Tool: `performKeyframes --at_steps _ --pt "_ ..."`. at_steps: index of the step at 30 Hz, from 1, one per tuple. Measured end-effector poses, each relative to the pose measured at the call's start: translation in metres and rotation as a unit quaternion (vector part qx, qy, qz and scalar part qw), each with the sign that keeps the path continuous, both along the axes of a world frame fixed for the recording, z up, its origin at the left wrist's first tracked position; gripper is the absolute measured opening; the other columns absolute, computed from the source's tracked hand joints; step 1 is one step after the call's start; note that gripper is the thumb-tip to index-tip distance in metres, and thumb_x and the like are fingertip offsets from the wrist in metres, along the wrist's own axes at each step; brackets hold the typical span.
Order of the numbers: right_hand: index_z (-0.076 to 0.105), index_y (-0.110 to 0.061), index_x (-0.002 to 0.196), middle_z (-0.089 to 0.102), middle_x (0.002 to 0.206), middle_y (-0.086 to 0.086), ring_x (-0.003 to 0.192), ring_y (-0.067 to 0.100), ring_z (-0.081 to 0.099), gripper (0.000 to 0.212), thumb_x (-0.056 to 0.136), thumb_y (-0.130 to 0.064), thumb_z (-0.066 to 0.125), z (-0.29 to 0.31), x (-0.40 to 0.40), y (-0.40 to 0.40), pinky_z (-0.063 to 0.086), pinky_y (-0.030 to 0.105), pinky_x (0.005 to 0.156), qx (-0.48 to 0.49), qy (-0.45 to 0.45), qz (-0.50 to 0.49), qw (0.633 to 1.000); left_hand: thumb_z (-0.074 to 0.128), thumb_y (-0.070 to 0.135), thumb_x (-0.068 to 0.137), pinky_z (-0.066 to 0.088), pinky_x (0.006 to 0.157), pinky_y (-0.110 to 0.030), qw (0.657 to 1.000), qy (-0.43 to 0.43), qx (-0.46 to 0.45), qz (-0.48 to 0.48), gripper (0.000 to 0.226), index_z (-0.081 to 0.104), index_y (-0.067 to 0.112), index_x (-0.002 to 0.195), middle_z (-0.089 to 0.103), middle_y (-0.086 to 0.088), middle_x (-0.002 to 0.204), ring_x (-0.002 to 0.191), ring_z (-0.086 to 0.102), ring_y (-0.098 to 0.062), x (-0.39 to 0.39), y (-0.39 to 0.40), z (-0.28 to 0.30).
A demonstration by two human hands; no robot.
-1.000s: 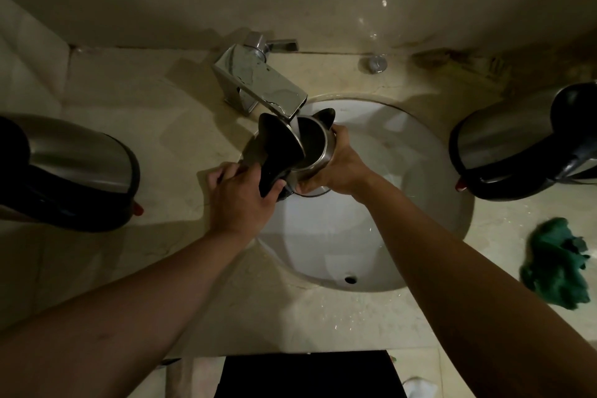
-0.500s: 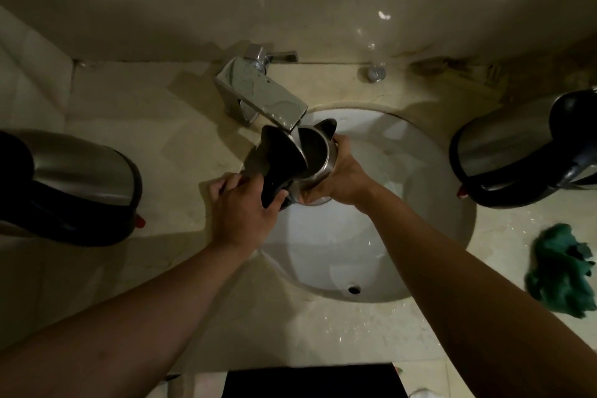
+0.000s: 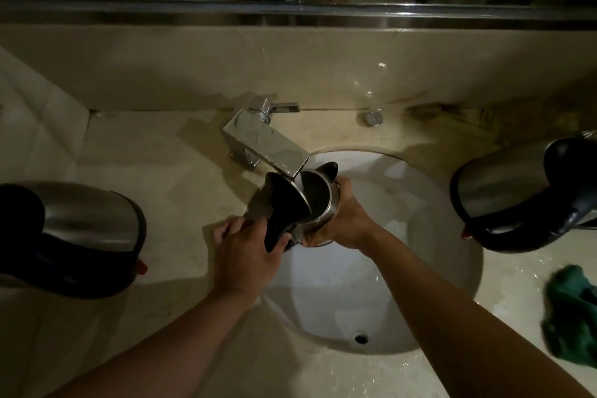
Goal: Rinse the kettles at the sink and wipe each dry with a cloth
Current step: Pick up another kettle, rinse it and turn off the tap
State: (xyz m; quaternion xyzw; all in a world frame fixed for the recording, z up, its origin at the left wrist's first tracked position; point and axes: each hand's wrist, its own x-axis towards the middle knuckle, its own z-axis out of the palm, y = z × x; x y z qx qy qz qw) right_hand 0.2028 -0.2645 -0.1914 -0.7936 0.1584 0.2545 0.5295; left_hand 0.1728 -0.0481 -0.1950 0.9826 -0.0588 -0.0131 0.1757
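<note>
1. I held the small stainless-steel kettle with its black lid open (image 3: 318, 202) under the square chrome faucet (image 3: 268, 145), over the white oval sink basin (image 3: 429, 236).
2. My left hand (image 3: 245, 255) had fingers curled round its black handle.
3. My right hand (image 3: 344, 220) wrapped the steel body.
4. A crumpled green cloth (image 3: 570, 317) lay on the counter, right.

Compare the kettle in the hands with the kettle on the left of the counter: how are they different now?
The held kettle is tilted over the sink under the faucet, gripped by the left hand and right hand; the left kettle lies on its side on the counter, untouched. The held kettle's lid is open; whether the left kettle's is cannot be told. Both are steel with black parts.
</note>
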Motion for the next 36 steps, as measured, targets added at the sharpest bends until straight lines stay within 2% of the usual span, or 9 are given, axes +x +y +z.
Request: performKeyframes --at_steps 6,11,21,25,27,29,31,33,36 --pt "0.023 -0.033 0.148 0.047 0.144 0.0 0.136 0.027 0.049 0.137 0.036 -0.025 0.101 0.002 0.0 0.0 0.053 0.054 0.107 -0.005 0.001 0.004 1.0 0.071 0.052 0.076 0.035 0.086 -0.04 1.0 -0.01 0.005 -0.001 0.031 0.064 0.022 0.078 0.068 0.002 0.071 0.09 0.061 -0.023 0.001 0.0 0.001" --pt "0.022 -0.032 0.149 0.046 0.144 0.0 0.136 0.026 0.048 0.134 0.043 -0.015 0.102 0.004 0.0 -0.001 0.052 0.054 0.109 -0.009 0.004 0.003 1.0 0.076 0.05 0.075 0.035 0.084 -0.041 1.0 -0.013 0.006 -0.002 0.031 0.063 0.021 0.077 0.067 0.001 0.071 0.089 0.061 -0.025 0.001 -0.001 0.002" --pt "0.021 -0.034 0.149 0.045 0.146 0.0 0.139 0.028 0.048 0.136 0.041 -0.026 0.102 0.002 -0.002 0.0 0.051 0.054 0.11 -0.019 -0.002 0.01 1.0 0.078 0.05 0.075 0.036 0.083 -0.04 1.0 -0.006 0.012 -0.007 0.031 0.063 0.023 0.079 0.068 0.001 0.073 0.089 0.061 -0.023 0.002 0.0 0.004" --pt "0.015 -0.031 0.156 0.043 0.152 0.003 0.144 0.03 0.042 0.136 0.051 -0.02 0.101 0.033 0.006 -0.004 0.047 0.049 0.114 -0.067 0.061 0.089 0.992 0.081 0.046 0.073 0.038 0.083 -0.04 1.0 -0.002 0.003 -0.002 0.031 0.063 0.022 0.08 0.066 0.0 0.074 0.086 0.061 -0.024 0.0 0.0 0.005" --pt "0.017 -0.024 0.161 0.04 0.159 0.006 0.146 0.032 0.04 0.123 0.066 -0.014 0.096 0.057 0.019 -0.018 0.042 0.046 0.117 -0.104 0.11 0.16 0.975 0.083 0.044 0.07 0.039 0.084 -0.039 1.0 -0.006 -0.002 0.002 0.032 0.063 0.02 0.081 0.066 -0.001 0.075 0.085 0.061 -0.025 0.0 0.001 0.006" --pt "0.025 -0.021 0.162 0.038 0.164 0.009 0.145 0.032 0.043 0.106 0.078 -0.018 0.09 0.084 0.032 -0.033 0.043 0.047 0.117 -0.159 0.121 0.167 0.965 0.084 0.042 0.069 0.039 0.084 -0.039 1.0 -0.008 -0.003 -0.001 0.033 0.063 0.02 0.081 0.067 -0.001 0.075 0.086 0.062 -0.025 0.0 0.002 0.005" --pt "0.036 -0.016 0.159 0.043 0.161 0.011 0.141 0.031 0.05 0.084 0.089 -0.023 0.081 0.103 0.044 -0.039 0.047 0.044 0.113 -0.195 0.081 0.113 0.971 0.085 0.042 0.068 0.039 0.083 -0.039 1.0 -0.01 -0.004 -0.004 0.033 0.063 0.02 0.082 0.067 0.0 0.075 0.086 0.063 -0.024 -0.001 0.002 0.004" --pt "0.046 -0.012 0.153 0.052 0.154 0.011 0.137 0.028 0.054 0.06 0.099 -0.022 0.068 0.114 0.057 -0.035 0.047 0.039 0.11 -0.212 -0.011 0.025 0.977 0.084 0.042 0.069 0.039 0.081 -0.039 1.0 -0.017 -0.007 -0.005 0.033 0.063 0.021 0.08 0.066 0.001 0.073 0.084 0.062 -0.024 0.0 0.002 0.004" --pt "0.046 -0.014 0.154 0.051 0.156 0.008 0.139 0.025 0.053 0.05 0.105 -0.02 0.055 0.128 0.077 -0.012 0.042 0.032 0.107 -0.143 -0.099 -0.08 0.982 0.081 0.046 0.073 0.039 0.078 -0.04 0.999 -0.037 -0.005 -0.014 0.033 0.061 0.02 0.076 0.064 -0.001 0.068 0.079 0.061 -0.026 0.001 0.001 0.005"
